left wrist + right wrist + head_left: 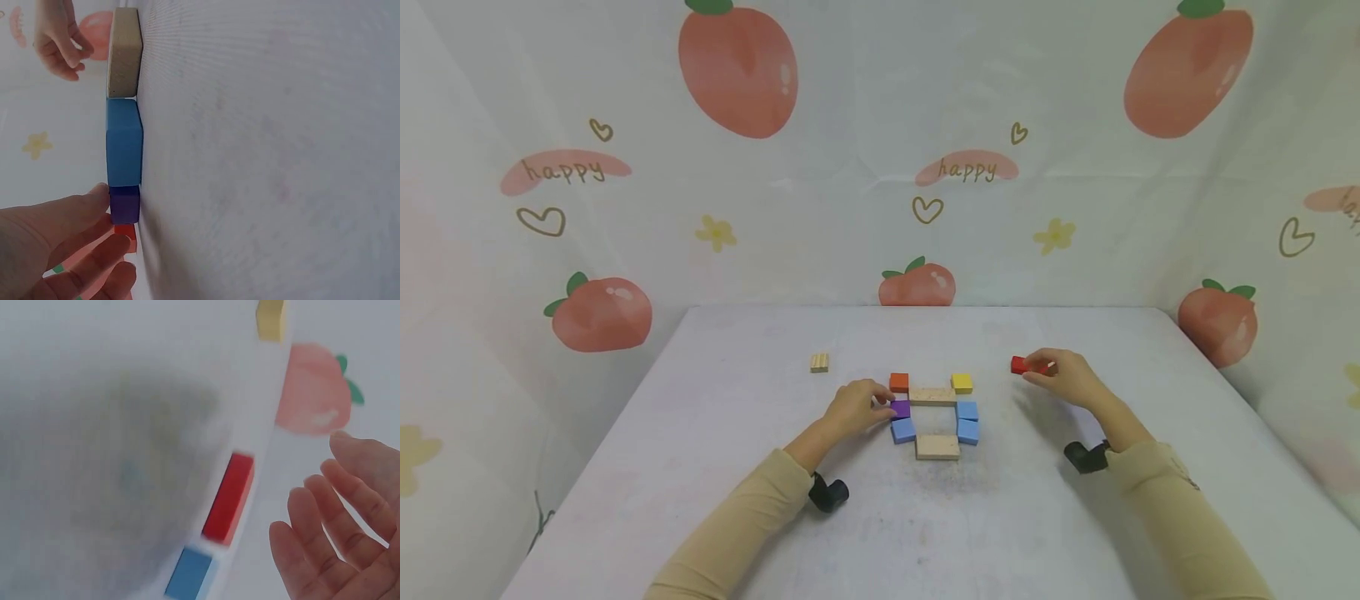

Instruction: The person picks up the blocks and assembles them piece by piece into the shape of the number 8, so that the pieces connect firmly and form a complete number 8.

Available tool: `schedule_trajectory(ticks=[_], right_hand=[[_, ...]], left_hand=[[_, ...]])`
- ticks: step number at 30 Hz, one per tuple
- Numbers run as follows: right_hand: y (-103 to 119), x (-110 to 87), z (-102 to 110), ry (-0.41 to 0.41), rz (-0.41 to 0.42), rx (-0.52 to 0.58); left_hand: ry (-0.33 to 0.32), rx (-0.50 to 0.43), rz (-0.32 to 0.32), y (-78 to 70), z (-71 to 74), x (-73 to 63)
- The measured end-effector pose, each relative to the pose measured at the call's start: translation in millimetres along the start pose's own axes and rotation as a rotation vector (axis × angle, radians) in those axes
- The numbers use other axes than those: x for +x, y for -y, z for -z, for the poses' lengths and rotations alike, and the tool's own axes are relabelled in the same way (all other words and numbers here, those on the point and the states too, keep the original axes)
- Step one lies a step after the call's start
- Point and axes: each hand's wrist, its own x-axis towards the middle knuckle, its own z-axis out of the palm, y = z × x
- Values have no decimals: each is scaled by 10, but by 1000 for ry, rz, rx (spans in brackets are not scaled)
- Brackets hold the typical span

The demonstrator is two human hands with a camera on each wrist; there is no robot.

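Observation:
In the head view my left hand (857, 406) is at the left side of a block arrangement, thumb and fingertips pinching a purple block (901, 409). The left wrist view shows the thumb at one edge of the purple block (125, 205) and the fingers at its far side. That block sits between a blue block (903, 431) and an orange-red block (898, 382). My right hand (1069, 377) hovers at a long red block (1018, 365), partly covering it. In the right wrist view its relaxed fingers are apart from the red block (229, 499).
Two wooden planks, a rear plank (932, 396) and a front plank (937, 447), join the two sides. On the right side stand a yellow block (962, 383) and two light blue blocks (967, 421). A small wooden block (819, 362) lies back left. Another blue block (189, 574) lies beside the red one.

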Motion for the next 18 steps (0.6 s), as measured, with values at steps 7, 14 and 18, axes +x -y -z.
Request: schedule_trajectory(ticks=[7, 14, 18], right_hand=[[-227, -48, 127, 3, -102, 1], [-323, -107, 172, 46, -226, -4], [-345, -121, 182, 93, -293, -6]], left_hand=[[-14, -10, 11, -16, 2, -6], [-5, -20, 20, -29, 11, -16], [-2, -24, 29, -31, 7, -19]])
